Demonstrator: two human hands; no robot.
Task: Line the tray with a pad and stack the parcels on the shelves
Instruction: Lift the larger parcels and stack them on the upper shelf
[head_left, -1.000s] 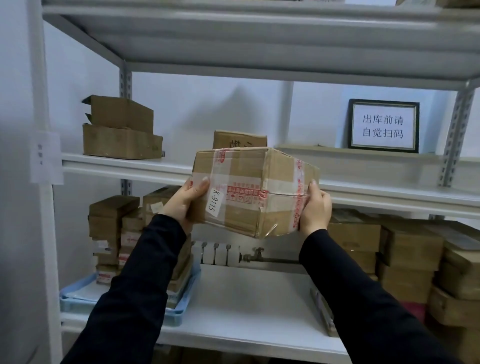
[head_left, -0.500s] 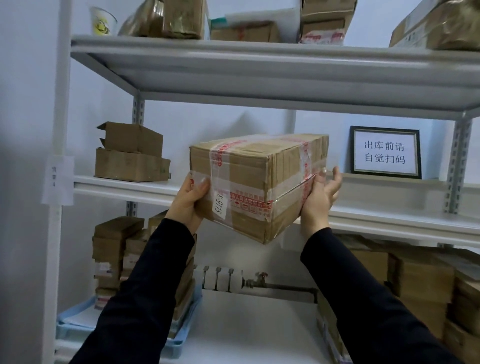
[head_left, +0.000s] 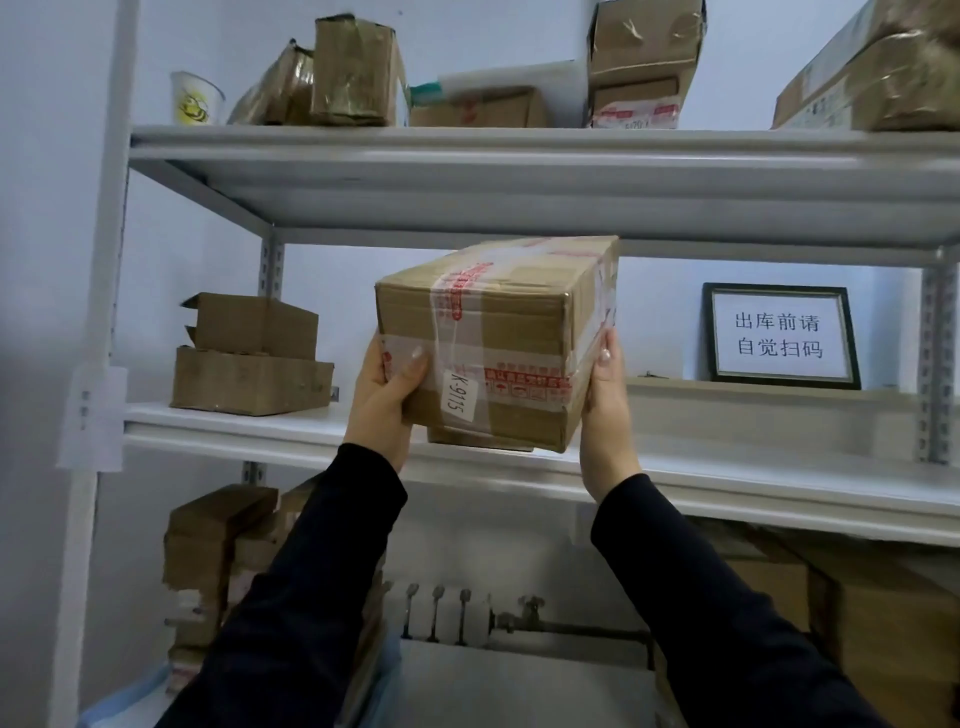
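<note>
Firmly clasped between left hand (head_left: 387, 395) and right hand (head_left: 605, 402), fingers (head_left: 415, 364) curled onto taped parcel (head_left: 493, 338), above middle shelf (head_left: 260, 431).

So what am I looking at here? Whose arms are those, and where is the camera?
The camera sits on a person's head, so you see just what they see, looking forward at their own arms in dark sleeves. There is no robot. The left hand and the right hand hold a brown taped parcel between them, one hand on each side. A little white sticker on it reads K-9115. The parcel is up at the middle shelf, and its far end seems to rest on a smaller box there. To the left on that shelf sit two open cardboard boxes, and to the right a framed sign. The top shelf carries more parcels and a paper cup. Below are more stacked boxes.
</note>
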